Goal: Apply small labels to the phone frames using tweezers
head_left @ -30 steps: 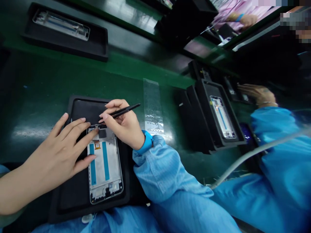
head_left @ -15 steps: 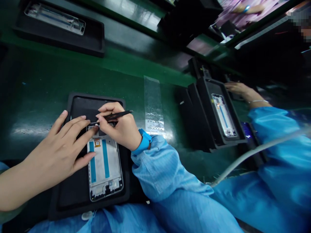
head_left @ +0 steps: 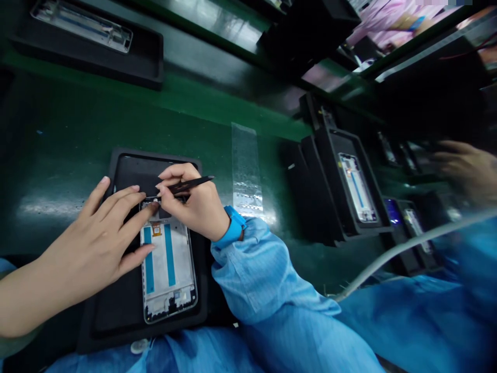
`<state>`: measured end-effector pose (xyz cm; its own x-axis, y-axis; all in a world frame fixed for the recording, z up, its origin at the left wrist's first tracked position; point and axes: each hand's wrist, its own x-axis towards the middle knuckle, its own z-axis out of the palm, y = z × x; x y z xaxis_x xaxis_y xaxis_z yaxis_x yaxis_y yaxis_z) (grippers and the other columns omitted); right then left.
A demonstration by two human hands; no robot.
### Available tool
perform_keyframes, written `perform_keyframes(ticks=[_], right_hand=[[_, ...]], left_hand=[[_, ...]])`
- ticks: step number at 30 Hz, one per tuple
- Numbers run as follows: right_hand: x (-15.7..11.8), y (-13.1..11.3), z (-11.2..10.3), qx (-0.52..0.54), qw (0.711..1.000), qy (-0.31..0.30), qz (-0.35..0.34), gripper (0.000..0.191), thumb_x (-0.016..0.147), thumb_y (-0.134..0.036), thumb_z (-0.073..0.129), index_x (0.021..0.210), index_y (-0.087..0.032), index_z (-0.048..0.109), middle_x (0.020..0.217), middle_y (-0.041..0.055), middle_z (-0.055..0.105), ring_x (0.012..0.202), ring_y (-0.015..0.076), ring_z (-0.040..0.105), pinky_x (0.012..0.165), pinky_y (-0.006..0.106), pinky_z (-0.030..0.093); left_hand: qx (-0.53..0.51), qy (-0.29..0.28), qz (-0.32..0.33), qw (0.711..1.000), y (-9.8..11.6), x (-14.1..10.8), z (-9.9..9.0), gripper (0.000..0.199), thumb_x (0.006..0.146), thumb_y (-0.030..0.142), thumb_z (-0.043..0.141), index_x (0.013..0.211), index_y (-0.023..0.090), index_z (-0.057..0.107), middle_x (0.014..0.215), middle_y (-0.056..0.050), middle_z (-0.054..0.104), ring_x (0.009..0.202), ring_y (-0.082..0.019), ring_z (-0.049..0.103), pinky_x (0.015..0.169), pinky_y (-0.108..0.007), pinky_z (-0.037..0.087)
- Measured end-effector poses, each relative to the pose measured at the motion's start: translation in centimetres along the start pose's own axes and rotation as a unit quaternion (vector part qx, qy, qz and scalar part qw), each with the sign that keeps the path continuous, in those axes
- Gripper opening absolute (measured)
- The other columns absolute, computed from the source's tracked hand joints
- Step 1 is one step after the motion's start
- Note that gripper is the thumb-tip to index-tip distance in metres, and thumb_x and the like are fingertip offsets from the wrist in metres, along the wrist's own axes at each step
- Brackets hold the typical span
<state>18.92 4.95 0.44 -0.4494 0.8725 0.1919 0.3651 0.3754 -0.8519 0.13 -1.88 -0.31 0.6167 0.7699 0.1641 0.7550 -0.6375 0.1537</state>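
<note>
A phone frame [head_left: 180,259] with two blue strips and a small orange flex piece lies in a black tray [head_left: 112,305] close to my body. My left hand [head_left: 93,235] rests over the frame's upper left edge, fingers spread, a fingertip touching its top part. Pinched in my right hand [head_left: 194,202] are black tweezers [head_left: 192,184], slanting over the top end of the frame. Their tips are hidden by my fingers. A blue band circles my right wrist.
A clear plastic strip [head_left: 247,168] lies on the green table [head_left: 186,132]. Stacked black trays [head_left: 334,199] hold another phone frame [head_left: 357,189] at right. Another tray [head_left: 149,70] stands at upper left. A co-worker's blurred hand [head_left: 468,168] and a grey cable [head_left: 392,259] are at right.
The co-worker's hand has moved right, away from the stacked trays. My two hands and the tweezers have stayed nearly in place; the view has shifted slightly.
</note>
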Motion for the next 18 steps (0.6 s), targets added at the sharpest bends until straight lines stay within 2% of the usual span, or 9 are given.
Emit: perform_keyframes(ticks=[7, 18], right_hand=[[0.11, 0.29, 0.01, 0.022, 1.000, 0.005, 0.000, 0.014, 0.082, -0.021, 0.053, 0.096, -0.021, 0.050, 0.090, 0.0002, 0.064, 0.084, 0.0112, 0.067, 0.070, 0.021, 0.056], [0.68, -0.01, -0.56, -0.038, 0.998, -0.026, -0.045, 0.016, 0.084, -0.018, 0.050, 0.099, -0.020, 0.050, 0.091, 0.0005, 0.064, 0.080, 0.0107, 0.066, 0.072, 0.021, 0.055]], left_hand=[[-0.002, 0.003, -0.003, 1.000, -0.02, 0.01, 0.01, 0.056, 0.089, 0.044, 0.044, 0.132, 0.009, 0.045, 0.130, -0.023, 0.048, 0.128, -0.038, 0.040, 0.112, -0.062, 0.019], [0.007, 0.008, 0.000, 1.000, 0.04, 0.20, 0.03, 0.053, 0.090, 0.043, 0.042, 0.129, 0.008, 0.047, 0.126, -0.023, 0.049, 0.126, -0.038, 0.042, 0.110, -0.062, 0.022]])
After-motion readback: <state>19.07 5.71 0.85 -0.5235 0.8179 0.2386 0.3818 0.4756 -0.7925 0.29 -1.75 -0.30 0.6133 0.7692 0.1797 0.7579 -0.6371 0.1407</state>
